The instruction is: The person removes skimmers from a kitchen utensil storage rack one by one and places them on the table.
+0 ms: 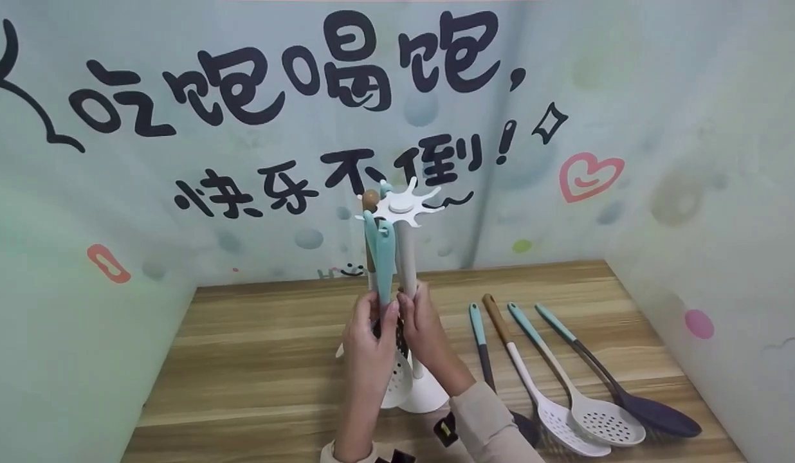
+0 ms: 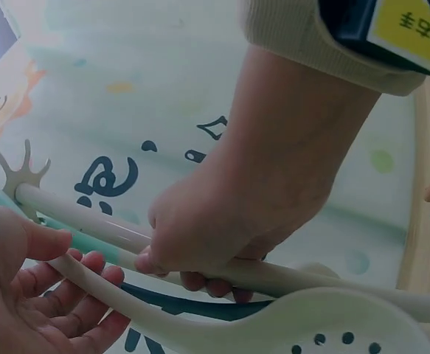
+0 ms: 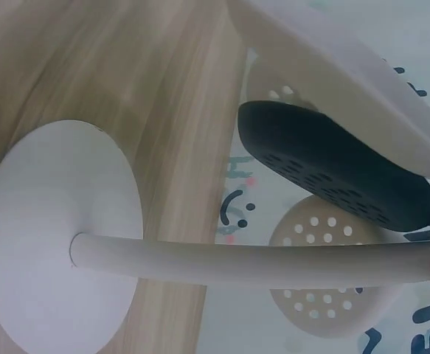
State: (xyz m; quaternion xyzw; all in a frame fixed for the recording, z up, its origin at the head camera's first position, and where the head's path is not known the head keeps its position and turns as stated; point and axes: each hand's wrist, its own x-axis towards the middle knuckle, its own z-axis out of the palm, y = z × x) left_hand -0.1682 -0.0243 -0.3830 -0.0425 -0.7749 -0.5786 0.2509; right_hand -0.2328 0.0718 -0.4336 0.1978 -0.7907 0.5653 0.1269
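A white utensil stand has a post [image 1: 407, 257], a round base [image 1: 428, 397] on the table and a hooked, star-like top [image 1: 401, 207]. Teal- and brown-handled utensils hang on its left side. My right hand [image 1: 429, 325] grips the post at mid-height. To its left, my left hand [image 1: 370, 341] holds the handle of a pale skimmer [image 2: 362, 313], thumb on one side and fingers on the other. Behind these, the right wrist view has a dark slotted utensil [image 3: 325, 166] and another pale skimmer [image 3: 318, 228]; the hands partly hide the hanging handles.
Right of the stand, several utensils lie on the wooden table [image 1: 256, 360]: a dark solid spoon [image 1: 661, 411], a cream skimmer [image 1: 606, 421], a white slotted turner [image 1: 568, 427] with a brown handle, and a teal-handled dark utensil [image 1: 484, 360], partly behind the right sleeve. Printed curtains surround the table.
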